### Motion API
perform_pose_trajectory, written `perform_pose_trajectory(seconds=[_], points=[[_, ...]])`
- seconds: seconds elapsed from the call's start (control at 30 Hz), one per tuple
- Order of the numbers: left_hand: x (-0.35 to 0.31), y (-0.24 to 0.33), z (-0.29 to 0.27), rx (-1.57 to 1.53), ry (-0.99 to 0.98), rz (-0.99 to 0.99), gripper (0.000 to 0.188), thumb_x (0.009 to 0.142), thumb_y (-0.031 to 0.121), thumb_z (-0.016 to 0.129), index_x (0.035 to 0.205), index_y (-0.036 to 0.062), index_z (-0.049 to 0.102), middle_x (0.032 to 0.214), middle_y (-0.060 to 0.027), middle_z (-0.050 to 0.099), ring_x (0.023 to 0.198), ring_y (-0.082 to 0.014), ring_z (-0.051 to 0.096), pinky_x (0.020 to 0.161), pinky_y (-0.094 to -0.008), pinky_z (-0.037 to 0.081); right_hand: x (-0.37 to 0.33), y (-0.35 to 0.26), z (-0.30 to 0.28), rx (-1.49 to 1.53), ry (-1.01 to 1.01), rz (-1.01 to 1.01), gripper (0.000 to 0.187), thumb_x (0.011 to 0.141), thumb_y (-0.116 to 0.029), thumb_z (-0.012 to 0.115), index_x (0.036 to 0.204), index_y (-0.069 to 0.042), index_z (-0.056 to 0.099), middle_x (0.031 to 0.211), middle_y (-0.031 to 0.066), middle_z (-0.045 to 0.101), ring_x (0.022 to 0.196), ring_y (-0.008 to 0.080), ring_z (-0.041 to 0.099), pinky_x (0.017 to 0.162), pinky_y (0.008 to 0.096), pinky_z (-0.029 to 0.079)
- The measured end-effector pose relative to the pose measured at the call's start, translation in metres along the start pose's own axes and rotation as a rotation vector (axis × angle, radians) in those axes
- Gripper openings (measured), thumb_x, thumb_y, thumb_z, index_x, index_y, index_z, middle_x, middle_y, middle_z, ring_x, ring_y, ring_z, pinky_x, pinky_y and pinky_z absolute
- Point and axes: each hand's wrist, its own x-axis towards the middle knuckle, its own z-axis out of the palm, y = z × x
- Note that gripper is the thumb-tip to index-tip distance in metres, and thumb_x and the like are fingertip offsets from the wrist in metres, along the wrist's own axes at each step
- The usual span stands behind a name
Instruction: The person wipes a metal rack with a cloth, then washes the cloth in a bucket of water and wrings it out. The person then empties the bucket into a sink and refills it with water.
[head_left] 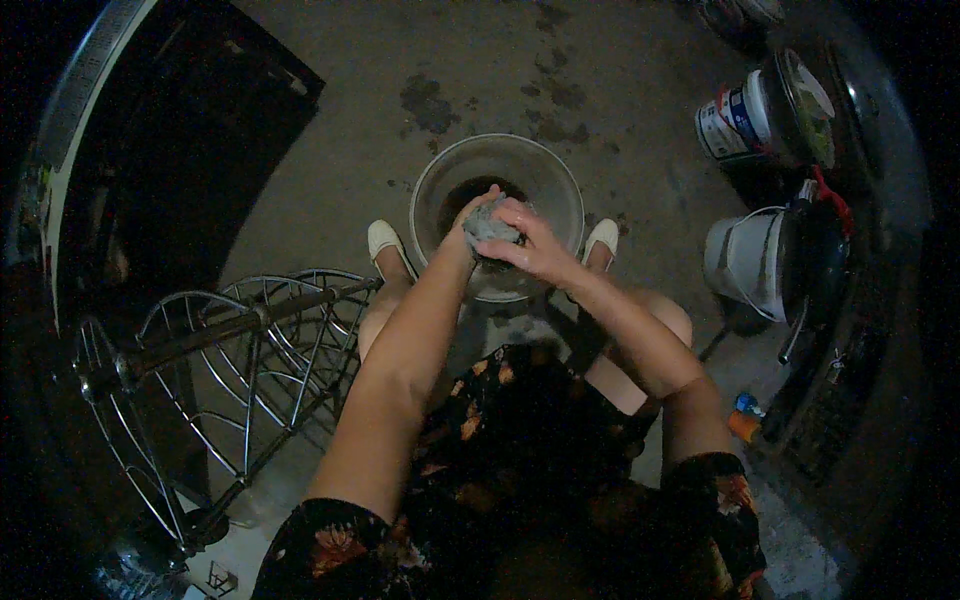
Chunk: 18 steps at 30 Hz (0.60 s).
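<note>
A crumpled grey-blue cloth (487,232) is bunched between my two hands, above a round basin (540,168) that stands on the floor between my feet. My left hand (466,217) is closed on the cloth from the left, its fingers partly behind it. From the right, the curled fingers of my right hand (535,247) press on the same cloth. Dark liquid (462,202) shows in the bottom of the basin, partly covered by my hands.
To my left stands a metal wire rack (245,400), with a dark boxy object (190,130) beyond it. On the right are a white bucket (745,262) with a wire handle and a printed tub (735,118). Dark wet patches (428,103) mark the floor.
</note>
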Motion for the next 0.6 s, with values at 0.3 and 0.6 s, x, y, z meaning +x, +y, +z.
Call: perform_pose_trajectory(seconds=[0.3,0.6], points=[[-0.023,-0.001,0.05,0.447,0.759,0.266,0.032,0.091,0.033,0.039,0.1,0.0057,0.054,0.089,-0.0069,0.059,0.082,-0.0223,0.056,0.071,-0.0394,0.048,0.017,0.088,0.016,-0.342,0.282,0.031,0.02,0.083,-0.019,0.057,0.079,0.0,0.061,0.08,0.0164,0.051,0.075,0.0286,0.054,0.061,0.0385,0.041],[-0.04,0.008,0.087,0.895,0.774,-0.108,0.029,0.09,0.019,0.041,0.115,0.0053,0.047,0.11,-0.0079,0.054,0.084,-0.025,0.058,0.052,-0.034,0.05,0.024,0.109,-0.044,-0.143,0.049,0.669,0.028,0.072,0.003,0.055,0.099,0.001,0.061,0.086,0.0109,0.062,0.075,0.0182,0.058,0.068,0.0302,0.046]])
